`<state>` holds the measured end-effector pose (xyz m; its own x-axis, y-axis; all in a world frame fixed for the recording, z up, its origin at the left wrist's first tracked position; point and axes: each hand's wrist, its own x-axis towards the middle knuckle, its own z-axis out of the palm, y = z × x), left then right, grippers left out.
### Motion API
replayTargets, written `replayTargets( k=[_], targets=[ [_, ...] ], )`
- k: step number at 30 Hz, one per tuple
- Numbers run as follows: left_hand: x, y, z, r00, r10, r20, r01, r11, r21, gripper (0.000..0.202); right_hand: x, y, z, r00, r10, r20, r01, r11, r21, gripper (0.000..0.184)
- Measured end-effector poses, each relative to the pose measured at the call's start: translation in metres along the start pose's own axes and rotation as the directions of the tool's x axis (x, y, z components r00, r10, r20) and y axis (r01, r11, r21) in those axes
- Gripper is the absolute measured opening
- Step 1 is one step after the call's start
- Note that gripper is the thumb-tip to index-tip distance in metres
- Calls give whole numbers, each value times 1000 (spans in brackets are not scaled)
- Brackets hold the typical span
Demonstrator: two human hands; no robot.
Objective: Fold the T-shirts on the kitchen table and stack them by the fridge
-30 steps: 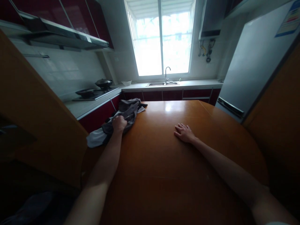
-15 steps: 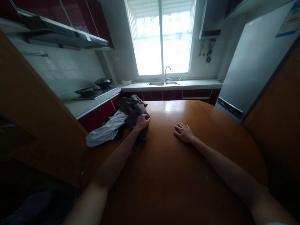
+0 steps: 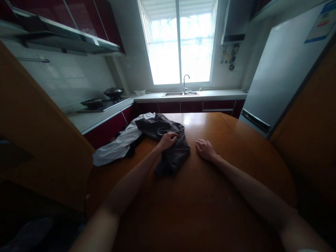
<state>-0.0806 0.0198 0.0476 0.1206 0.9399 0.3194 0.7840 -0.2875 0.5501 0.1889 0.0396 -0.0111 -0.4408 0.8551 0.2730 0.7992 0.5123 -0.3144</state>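
A dark grey garment [image 3: 168, 143] lies spread over the left middle of a round wooden table [image 3: 210, 196]. My left hand [image 3: 168, 140] is closed on a fold of it, gripping the cloth on top. A white garment [image 3: 118, 147] trails off the table's left edge, partly under the grey one. My right hand [image 3: 205, 149] rests flat on the tabletop, fingers stretched out, a short way right of the grey garment and not touching it.
A wooden panel [image 3: 39, 140] rises at the left of the table. Behind are a counter with a stove and pans [image 3: 101, 101], a sink with a tap [image 3: 183, 91] under a bright window, and a grey fridge [image 3: 278, 77] at the right.
My left hand has dragged the grey garment rightward from the table's left edge toward the middle, uncovering the white garment. My right hand has stayed in place.
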Motion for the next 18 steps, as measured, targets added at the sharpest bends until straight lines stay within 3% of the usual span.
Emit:
replayTargets(
  k=[3, 6, 10, 13, 15, 18],
  targets=[
    [-6, -19, 9, 989, -71, -128, 94, 977, 190, 35, -9, -13, -7, 979, -108, -171, 117, 992, 40, 42],
    [-15, -28, 26, 974, -120, -191, 179, 927, 330, 47, -25, -38, -14, 920, -308, -243, 331, 942, 58, 46],
    [-18, -33, 36, 954, -220, -205, 283, 889, 360, 60, -48, -75, -16, 821, -552, -143, 565, 822, 69, 64],
    [-18, -37, 33, 955, -223, -193, 273, 915, 296, 56, -55, -88, -13, 765, -644, -24, 642, 759, 107, 67],
    [-18, -40, 29, 966, -126, -224, 177, 958, 225, 51, -54, -88, -12, 763, -647, 18, 639, 757, 140, 54],
    [-18, -42, 24, 962, -22, -274, 46, 996, 82, 45, -43, -77, -13, 826, -563, 13, 552, 815, 178, 43]
  ],
)
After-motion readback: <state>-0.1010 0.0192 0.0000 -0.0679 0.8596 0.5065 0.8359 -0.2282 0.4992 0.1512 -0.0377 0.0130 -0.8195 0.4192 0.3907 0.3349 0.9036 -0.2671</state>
